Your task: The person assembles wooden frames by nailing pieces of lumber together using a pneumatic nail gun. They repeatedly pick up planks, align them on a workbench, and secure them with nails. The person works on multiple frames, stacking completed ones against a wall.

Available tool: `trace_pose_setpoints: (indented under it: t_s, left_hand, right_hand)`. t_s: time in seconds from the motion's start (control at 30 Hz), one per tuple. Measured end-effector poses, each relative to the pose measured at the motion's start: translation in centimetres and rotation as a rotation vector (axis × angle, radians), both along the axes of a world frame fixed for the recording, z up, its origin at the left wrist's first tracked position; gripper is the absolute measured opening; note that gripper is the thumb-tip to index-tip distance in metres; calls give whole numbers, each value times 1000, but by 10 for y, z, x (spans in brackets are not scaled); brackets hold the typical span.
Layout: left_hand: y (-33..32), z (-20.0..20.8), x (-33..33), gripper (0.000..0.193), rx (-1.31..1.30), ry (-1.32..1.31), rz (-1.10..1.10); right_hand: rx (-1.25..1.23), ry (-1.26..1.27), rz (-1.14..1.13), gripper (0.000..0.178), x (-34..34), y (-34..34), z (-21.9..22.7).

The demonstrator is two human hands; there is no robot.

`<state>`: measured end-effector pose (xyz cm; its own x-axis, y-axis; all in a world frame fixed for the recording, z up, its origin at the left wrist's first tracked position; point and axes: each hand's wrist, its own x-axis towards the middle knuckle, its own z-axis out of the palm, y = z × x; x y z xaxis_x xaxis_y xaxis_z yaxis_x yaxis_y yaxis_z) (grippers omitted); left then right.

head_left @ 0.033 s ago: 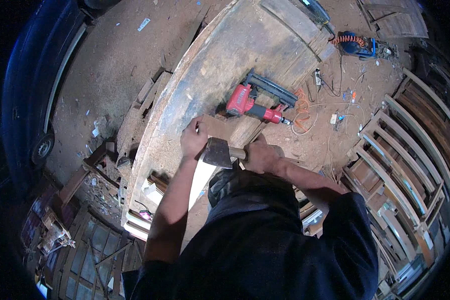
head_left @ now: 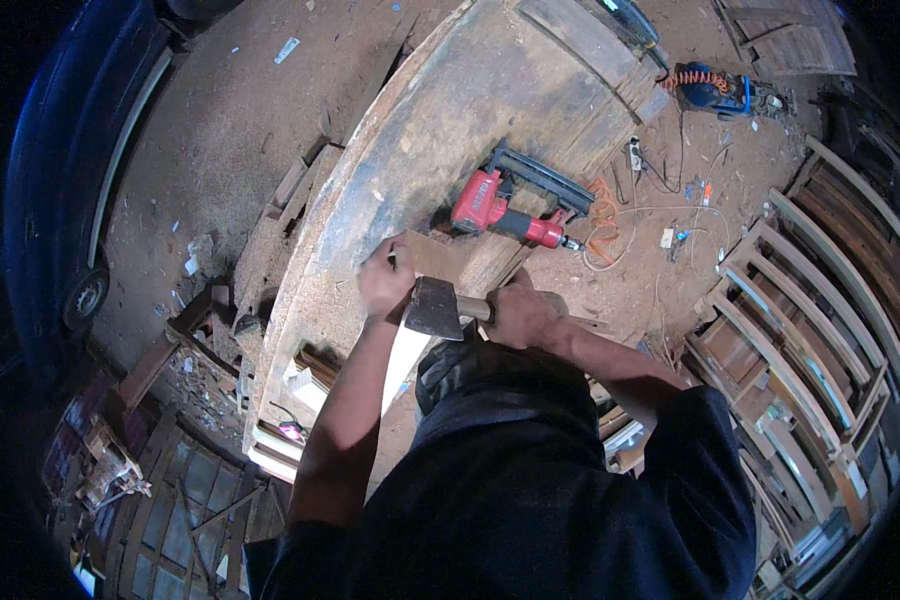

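Hatchet (head_left: 434, 308), one: wooden handle (head_left: 476, 308) closed in the right hand (head_left: 522, 314); dark metal head projecting leftward from that grip, close by the left hand (head_left: 385, 281). Left hand: fingers curled at the left end of a brown board (head_left: 438, 257); whether clasping it, cannot tell. Board: just beyond the hatchet head. Nail gun (head_left: 482, 204), red and black: beyond both hands, on the workbench (head_left: 440, 110).

the right hand (head_left: 523, 316) hides — partly — the hatchet handle (head_left: 476, 308).
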<state>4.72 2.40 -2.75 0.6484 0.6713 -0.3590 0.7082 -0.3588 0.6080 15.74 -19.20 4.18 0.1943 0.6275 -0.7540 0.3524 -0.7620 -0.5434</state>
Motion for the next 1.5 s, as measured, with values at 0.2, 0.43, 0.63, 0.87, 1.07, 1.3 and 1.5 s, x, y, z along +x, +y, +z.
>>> trace_pose_setpoints:
  t_s: [0.2,0.43,0.63,0.87,1.07,1.3,1.5]
  left_hand:
    - [-9,3,2,23,277,-137,-51]
    - [-15,33,11,11,356,-329,-680]
    - [-14,21,8,12,344,-256,-655]
    - [-14,22,9,12,352,-238,-640]
    - [-13,23,8,12,339,-208,-645]
    - [-13,20,8,12,367,-241,-630]
    - [-12,22,6,15,292,-220,-571]
  right_hand:
    - [217,155,-99,43,19,-10,32]
    - [-294,1151,-974,36,60,-37,72]
    - [-132,1265,-1701,25,-20,-44,-20]
    - [-85,1552,-1815,22,-52,-8,-42]
    - [-134,1393,-1980,24,-67,-9,-40]
    - [-346,1337,-1236,31,21,-28,43]
    - [35,180,-457,40,56,-44,88]
